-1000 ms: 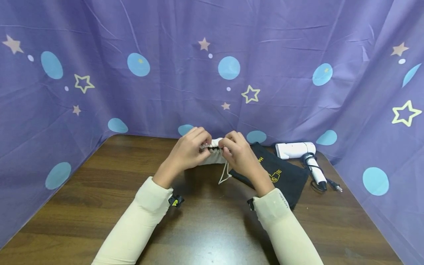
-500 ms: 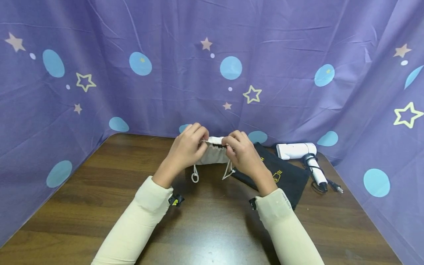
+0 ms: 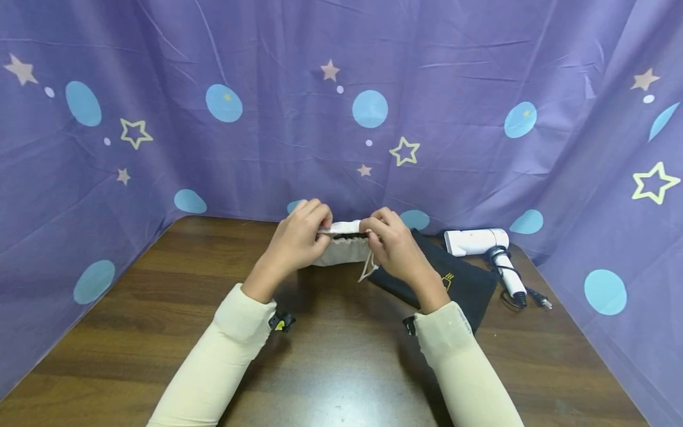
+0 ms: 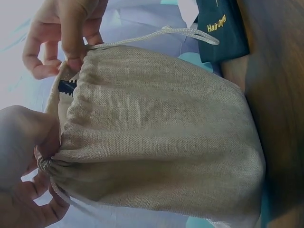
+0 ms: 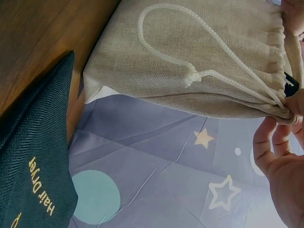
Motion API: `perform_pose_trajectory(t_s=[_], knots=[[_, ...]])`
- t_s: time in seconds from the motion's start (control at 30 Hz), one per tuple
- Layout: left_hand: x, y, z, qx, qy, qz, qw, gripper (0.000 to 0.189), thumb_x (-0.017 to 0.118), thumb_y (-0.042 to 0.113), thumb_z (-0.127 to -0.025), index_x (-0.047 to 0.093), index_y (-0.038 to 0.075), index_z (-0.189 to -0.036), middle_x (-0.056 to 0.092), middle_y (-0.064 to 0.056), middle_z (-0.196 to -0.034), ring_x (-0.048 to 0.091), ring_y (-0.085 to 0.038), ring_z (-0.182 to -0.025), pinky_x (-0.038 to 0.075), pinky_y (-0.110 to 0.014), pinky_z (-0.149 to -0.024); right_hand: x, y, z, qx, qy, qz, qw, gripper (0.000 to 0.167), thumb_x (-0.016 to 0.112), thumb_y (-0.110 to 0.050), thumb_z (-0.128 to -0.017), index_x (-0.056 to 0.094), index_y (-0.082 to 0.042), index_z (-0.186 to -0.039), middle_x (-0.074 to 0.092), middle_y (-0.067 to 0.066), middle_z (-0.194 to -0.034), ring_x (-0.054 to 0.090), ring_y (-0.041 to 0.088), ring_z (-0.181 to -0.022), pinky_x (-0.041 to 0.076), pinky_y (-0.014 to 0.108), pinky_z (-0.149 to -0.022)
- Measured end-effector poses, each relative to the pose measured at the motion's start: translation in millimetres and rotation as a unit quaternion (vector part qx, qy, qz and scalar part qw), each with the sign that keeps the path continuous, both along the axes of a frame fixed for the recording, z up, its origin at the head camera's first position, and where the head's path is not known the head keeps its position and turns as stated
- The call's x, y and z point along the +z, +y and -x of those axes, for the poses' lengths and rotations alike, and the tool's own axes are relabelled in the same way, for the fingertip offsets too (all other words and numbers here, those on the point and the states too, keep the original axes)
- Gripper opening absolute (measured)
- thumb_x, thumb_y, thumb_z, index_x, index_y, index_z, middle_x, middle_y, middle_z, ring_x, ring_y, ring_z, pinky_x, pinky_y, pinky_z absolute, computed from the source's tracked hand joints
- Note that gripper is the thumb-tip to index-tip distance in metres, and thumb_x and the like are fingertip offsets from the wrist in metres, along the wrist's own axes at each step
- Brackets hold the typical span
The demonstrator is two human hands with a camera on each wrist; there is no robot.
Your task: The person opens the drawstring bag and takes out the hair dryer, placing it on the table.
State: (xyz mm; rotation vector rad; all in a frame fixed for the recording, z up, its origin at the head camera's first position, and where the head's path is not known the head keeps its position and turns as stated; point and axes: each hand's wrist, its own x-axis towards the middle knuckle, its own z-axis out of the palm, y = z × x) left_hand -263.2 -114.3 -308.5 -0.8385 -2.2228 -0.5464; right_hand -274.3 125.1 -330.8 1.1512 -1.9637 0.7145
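A beige linen drawstring bag stands between my hands, its gathered mouth partly spread. My left hand pinches the left side of the rim, and my right hand pinches the right side. In the left wrist view the bag's cloth looks full. Just inside the mouth shows a black piece with short teeth; the rest of it is hidden. A knotted white cord hangs loose along the bag's side in the right wrist view.
Right of the bag lies a dark pouch with yellow print, lettered "Hair Dryer" in the wrist views. Beyond it sits a white folded hair dryer with its plug. A purple curtain borders the brown table.
My hands have drawn slightly apart, and the bag's mouth is stretched wider and straighter. The left cord loop, visible half a second ago, is out of sight in the head view.
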Motion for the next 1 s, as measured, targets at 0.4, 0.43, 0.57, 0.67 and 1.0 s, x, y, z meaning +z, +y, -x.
perform_pose_trajectory(t_s=[0.4, 0.43, 0.57, 0.67, 1.0], knots=[[1.8, 0.5, 0.1, 0.001, -0.003, -0.007, 1.0, 0.016, 0.058, 0.0, -0.076, 0.053, 0.012, -0.086, 0.05, -0.001, -0.084, 0.045, -0.023, -0.078, 0.042, -0.037, -0.063, 2.4, 5, 0.1, -0.009, -0.005, -0.004, 0.9999, 0.021, 0.056, 0.007, -0.091, 0.066, -0.008, -0.102, 0.06, 0.01, -0.097, 0.052, 0.028, -0.086, 0.043, 0.043, -0.074], [1.9, 0.3, 0.2, 0.001, -0.006, -0.004, 1.0, 0.016, 0.058, 0.0, -0.075, 0.054, 0.013, -0.085, 0.05, 0.0, -0.083, 0.045, -0.022, -0.078, 0.042, -0.037, -0.062, 2.3, 6, 0.3, -0.009, -0.008, -0.004, 0.9999, 0.022, 0.056, 0.008, -0.091, 0.066, -0.008, -0.102, 0.06, 0.01, -0.097, 0.052, 0.027, -0.085, 0.043, 0.042, -0.074], [2.9, 0.1, -1.0, 0.003, -0.016, 0.014, 0.9998, 0.019, 0.059, 0.0, -0.074, 0.055, 0.015, -0.085, 0.051, 0.002, -0.083, 0.047, -0.02, -0.079, 0.045, -0.038, -0.058, 2.8, 11, 0.7, -0.009, -0.023, -0.006, 0.9997, 0.022, 0.057, 0.009, -0.093, 0.065, -0.008, -0.104, 0.06, 0.009, -0.099, 0.05, 0.024, -0.083, 0.043, 0.039, -0.072], [3.5, -0.2, -2.4, 0.009, -0.021, 0.022, 0.9995, 0.021, 0.059, 0.0, -0.073, 0.055, 0.016, -0.086, 0.052, 0.003, -0.085, 0.048, -0.02, -0.08, 0.046, -0.039, -0.057, 3.8, 14, 0.3, -0.009, -0.034, -0.004, 0.9994, 0.023, 0.057, 0.011, -0.092, 0.065, -0.008, -0.103, 0.06, 0.008, -0.099, 0.048, 0.021, -0.079, 0.042, 0.036, -0.068], [3.5, -3.0, -1.2, -0.013, -0.001, 0.002, 0.9999, 0.021, 0.056, -0.005, -0.079, 0.059, 0.012, -0.091, 0.056, -0.001, -0.091, 0.049, -0.026, -0.086, 0.047, -0.041, -0.064, 4.5, 17, -1.2, -0.006, -0.042, -0.009, 0.9991, 0.025, 0.058, 0.012, -0.089, 0.065, -0.008, -0.102, 0.06, 0.007, -0.098, 0.046, 0.018, -0.075, 0.041, 0.032, -0.063]])
